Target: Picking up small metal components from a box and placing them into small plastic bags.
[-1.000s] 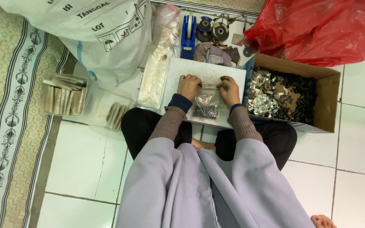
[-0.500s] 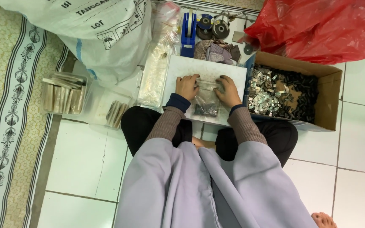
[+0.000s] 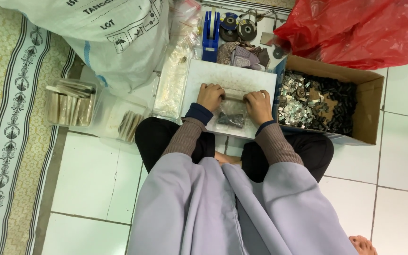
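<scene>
While the person sits cross-legged on the tiled floor (image 3: 95, 179), both hands work a small clear plastic bag (image 3: 232, 115) of dark parts on a white tray (image 3: 234, 75) over the lap. Left hand (image 3: 210, 97) pinches the bag's top edge at its 9 o'clock end, right hand (image 3: 258, 105) at the 3 o'clock end; both grips clenched on the bag's mouth. That mouth's long axis runs 9 to 3 between the hands, the filled body hanging toward 6 o'clock, equally near both. Cardboard box (image 3: 369, 113) of mixed silver and black parts sits just beside the right hand at 3 o'clock. Blue tape dispenser (image 3: 210, 33) at 12, white sack (image 3: 114, 38) at 10, red bag (image 3: 355, 28) at 1.
</scene>
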